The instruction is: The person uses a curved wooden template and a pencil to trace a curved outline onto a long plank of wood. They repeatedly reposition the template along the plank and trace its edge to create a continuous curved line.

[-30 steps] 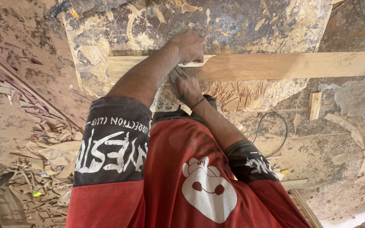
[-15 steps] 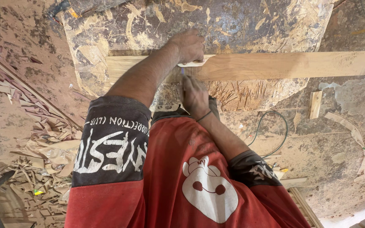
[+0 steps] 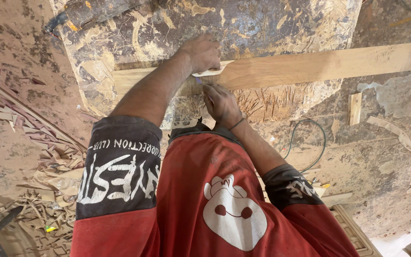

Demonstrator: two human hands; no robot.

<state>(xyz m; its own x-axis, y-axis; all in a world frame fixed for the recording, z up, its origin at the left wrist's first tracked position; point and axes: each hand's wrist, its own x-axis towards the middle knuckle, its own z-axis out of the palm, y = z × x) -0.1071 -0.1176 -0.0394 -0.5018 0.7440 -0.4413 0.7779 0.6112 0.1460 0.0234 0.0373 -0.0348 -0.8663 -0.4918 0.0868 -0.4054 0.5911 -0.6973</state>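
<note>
A long pale wooden plank (image 3: 319, 64) lies across a worn, glue-stained workbench (image 3: 262, 24). My left hand (image 3: 201, 51) presses a small pale curved template (image 3: 213, 72) flat on the plank, fingers curled over it. My right hand (image 3: 220, 102) is at the plank's near edge just below the template. It pinches a small purple-tipped pencil (image 3: 198, 81) whose tip touches the wood. My red shirt with black sleeves fills the bottom of the view.
A dark tool handle (image 3: 72, 16) lies on the bench's far left corner. Wood strips and shavings (image 3: 39, 147) pile up on the dusty floor at left. A green cable (image 3: 310, 143) loops on the floor at right, near a small wood block (image 3: 354, 108).
My right hand has shifted slightly along the plank's near edge below the template. My left hand has stayed on the template.
</note>
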